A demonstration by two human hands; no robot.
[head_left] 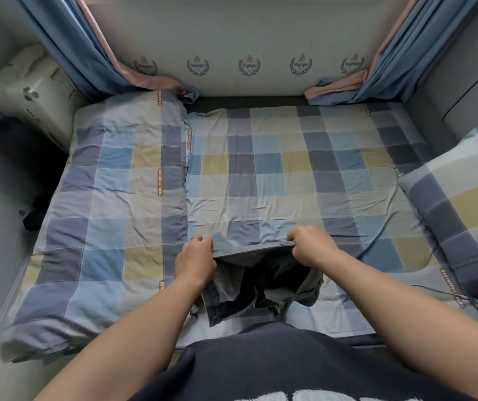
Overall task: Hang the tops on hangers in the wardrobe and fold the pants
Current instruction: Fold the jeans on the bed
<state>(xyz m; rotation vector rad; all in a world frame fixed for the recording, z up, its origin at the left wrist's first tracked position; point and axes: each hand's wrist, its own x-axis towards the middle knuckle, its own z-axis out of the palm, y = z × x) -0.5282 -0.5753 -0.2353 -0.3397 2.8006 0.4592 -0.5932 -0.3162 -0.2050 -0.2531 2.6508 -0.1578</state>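
Left hand (195,257) and right hand (311,246) both closed on the waistband of the grey pants (261,287), fingers curled over the top edge, one hand at each end, band stretched fairly taut between them. Ring (195,238) on a left finger. Rest of the pants droops below the hands in a crumpled bunch, darker inner cloth showing, lower part lying on the near edge of the bed (289,169), just in front of the person's dark shirt (275,366). Pants not yet folded. Bed sheet is checked in blue, grey, cream and yellow. Folded quilt (110,198) in the same check lies along the left side of the bed, touching the sheet. Matching pillow (457,204) at the right edge, well apart from the hands. Beyond the far edge, a pale wall panel (249,39) with a row of "Voyager" emblems. Blue and pink curtains hang at the far left (66,47) and far right (405,53), their ends resting on the bed corners. Dark cloth (3,140) bunched off the bed at the left; cannot tell what garment it is.
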